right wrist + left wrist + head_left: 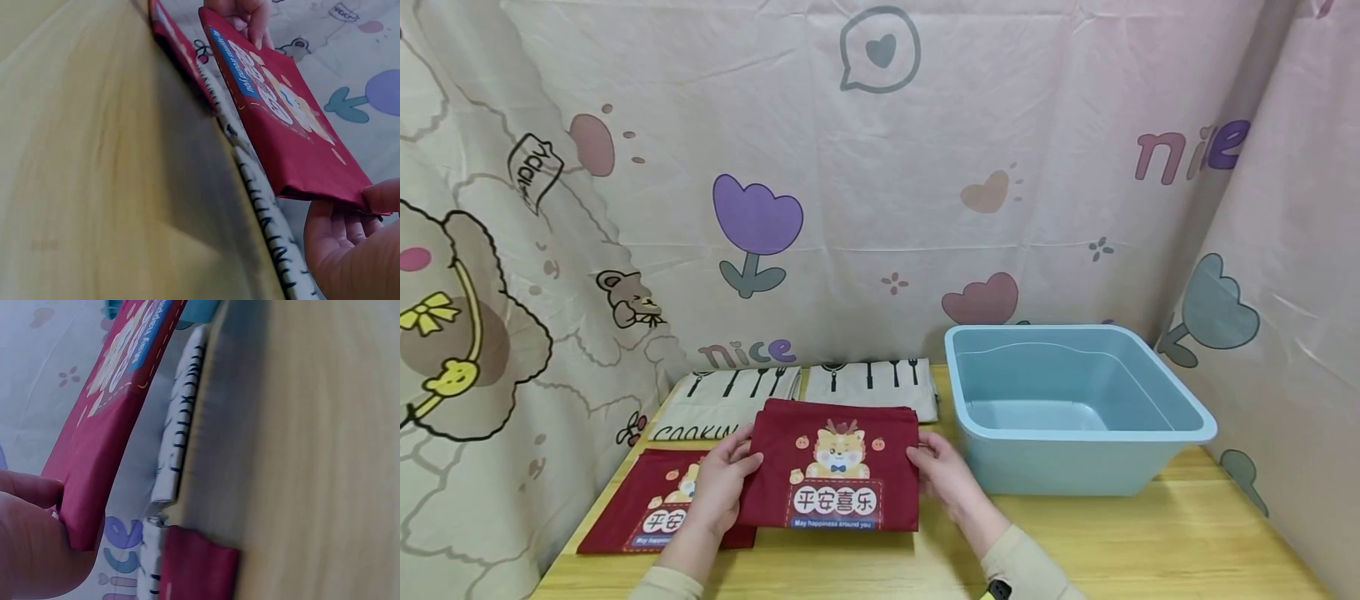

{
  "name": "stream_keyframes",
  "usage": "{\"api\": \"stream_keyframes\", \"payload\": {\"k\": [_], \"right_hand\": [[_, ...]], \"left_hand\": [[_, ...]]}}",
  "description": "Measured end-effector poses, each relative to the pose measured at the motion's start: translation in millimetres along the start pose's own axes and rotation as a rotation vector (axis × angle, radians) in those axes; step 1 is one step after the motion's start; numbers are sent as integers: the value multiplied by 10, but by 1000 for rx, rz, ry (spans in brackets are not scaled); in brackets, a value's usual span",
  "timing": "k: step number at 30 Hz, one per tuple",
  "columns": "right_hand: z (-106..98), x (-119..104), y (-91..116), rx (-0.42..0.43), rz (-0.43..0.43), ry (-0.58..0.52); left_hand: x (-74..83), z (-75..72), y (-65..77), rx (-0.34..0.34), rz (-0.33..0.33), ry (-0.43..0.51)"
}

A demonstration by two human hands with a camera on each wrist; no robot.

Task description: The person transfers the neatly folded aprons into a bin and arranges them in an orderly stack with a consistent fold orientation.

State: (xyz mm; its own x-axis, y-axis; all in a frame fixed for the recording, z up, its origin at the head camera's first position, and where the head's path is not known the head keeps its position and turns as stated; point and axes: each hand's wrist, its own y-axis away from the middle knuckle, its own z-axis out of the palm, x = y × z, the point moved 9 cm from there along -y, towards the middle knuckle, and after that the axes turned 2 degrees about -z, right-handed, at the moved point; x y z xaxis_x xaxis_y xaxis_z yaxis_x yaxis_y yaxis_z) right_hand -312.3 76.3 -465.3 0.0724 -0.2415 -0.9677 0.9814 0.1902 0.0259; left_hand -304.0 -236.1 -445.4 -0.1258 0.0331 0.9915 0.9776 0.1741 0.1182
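A folded dark red cloth with a cartoon dog, Chinese characters and a blue strip of lettering is held above the table. My left hand grips its left edge and my right hand its right edge. In the right wrist view, the right thumb lies on top and the fingers are underneath. The left wrist view shows the left hand pinching a corner. A second red cloth with the same print lies flat at the left, partly behind my left forearm.
Two folded white cloths, one left and one right, lie along the back of the wooden table, printed with black utensils. A light blue plastic tub stands at the right. Patterned curtains enclose the back and sides.
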Motion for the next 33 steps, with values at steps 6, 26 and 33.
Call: {"api": "stream_keyframes", "payload": {"k": [6,26,33], "right_hand": [[97,-149,-23,5,-33,-7],[321,-646,14,38,-125,51],[362,-883,66,35,-158,32]], "left_hand": [[127,-90,26,-9,-16,9],[486,-216,62,-53,66,84],[647,-180,94,-84,93,95]]}}
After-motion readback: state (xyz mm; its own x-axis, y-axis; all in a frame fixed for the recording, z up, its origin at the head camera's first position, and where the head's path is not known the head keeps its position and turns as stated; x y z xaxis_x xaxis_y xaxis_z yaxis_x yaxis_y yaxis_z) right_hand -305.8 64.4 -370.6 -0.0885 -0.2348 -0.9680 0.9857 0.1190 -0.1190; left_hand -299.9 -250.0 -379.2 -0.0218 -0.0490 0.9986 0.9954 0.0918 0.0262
